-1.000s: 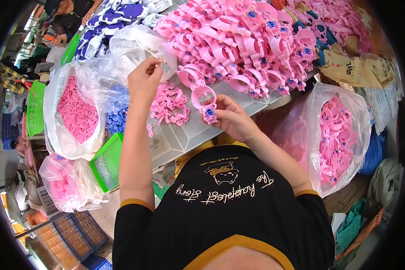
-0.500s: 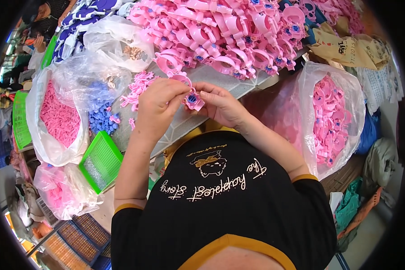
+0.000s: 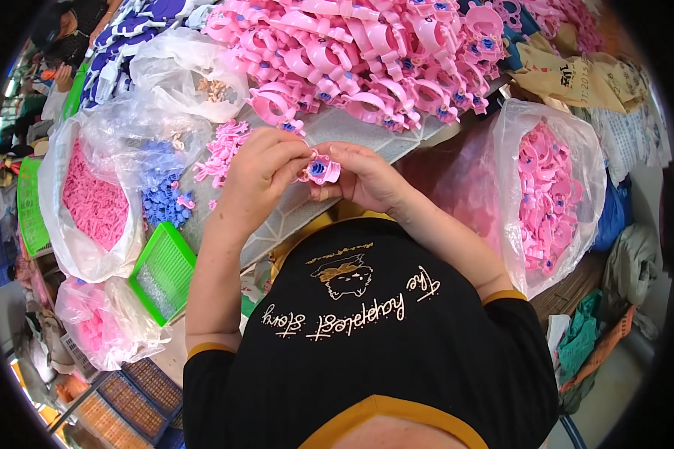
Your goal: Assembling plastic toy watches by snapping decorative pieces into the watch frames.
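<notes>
Both of my hands meet over the near edge of the table around one pink plastic part (image 3: 324, 170) with a small blue piece set in its face. My left hand (image 3: 260, 173) pinches its left side between thumb and fingers. My right hand (image 3: 367, 178) grips its right side, thumb on top and fingers beneath. The rest of the part is hidden behind my left fingers. Just beyond lies a big heap of similar pink ring-shaped parts (image 3: 382, 52). Small pink pieces (image 3: 225, 150) and small blue pieces (image 3: 165, 196) lie left of my left hand.
A clear bag (image 3: 597, 187) of pink parts stands at right. On the left are a bag of small pink pieces (image 3: 96, 196), a green basket (image 3: 165, 275) and another clear bag (image 3: 112, 318). Purple-and-white parts (image 3: 120, 56) are piled at the far left. A brown paper sack (image 3: 577, 78) lies far right.
The pink part has turned in my fingers, so its blue piece now faces up more plainly. Its ring, visible before above my fingers, is now mostly hidden.
</notes>
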A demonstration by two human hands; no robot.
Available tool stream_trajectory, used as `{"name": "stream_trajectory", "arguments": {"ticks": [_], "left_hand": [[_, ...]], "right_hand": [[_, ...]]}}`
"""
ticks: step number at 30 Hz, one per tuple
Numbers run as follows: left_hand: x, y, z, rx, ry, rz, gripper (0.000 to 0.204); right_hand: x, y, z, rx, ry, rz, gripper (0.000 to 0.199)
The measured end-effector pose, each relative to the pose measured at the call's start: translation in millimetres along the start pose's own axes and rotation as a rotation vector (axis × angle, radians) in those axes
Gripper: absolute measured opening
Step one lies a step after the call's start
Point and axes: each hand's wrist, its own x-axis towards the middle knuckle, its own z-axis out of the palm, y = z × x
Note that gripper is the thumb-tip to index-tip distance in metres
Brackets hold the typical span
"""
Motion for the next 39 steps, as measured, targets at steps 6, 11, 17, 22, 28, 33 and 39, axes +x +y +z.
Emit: {"name": "stream_trajectory", "arguments": {"ticks": [6, 11, 17, 22, 28, 33, 39], "left_hand": [[-4, 4, 5, 0.025, -0.038, -0.104, 0.014], [-2, 2, 3, -0.073, -0.089, -0.036, 0.012], [-11, 7, 11, 0.036, -0.055, -0.073, 0.015], [-8, 20, -5, 0.203, 0.188, 0.03, 0.019], [-60, 23, -19, 0.287, 0.385, -0.27, 0.02], [-106, -3, -86, 0.579, 0.555, -0.557, 0.018], [-152, -34, -101, 0.658, 0.249, -0.608, 0.017]], "right_hand": [[1, 3, -8, -0.009, -0.027, 0.014, 0.038], [2, 5, -25, -0.01, -0.132, 0.034, 0.048], [-1, 4, -11, -0.096, -0.031, 0.003, 0.043], [-3, 0, 7, -0.095, 0.066, -0.056, 0.036], [-13, -7, 7, -0.118, 0.03, -0.083, 0.033], [-23, -13, 8, -0.663, 0.271, -0.185, 0.032], [-17, -12, 8, -0.694, 0.258, -0.146, 0.028]]}}
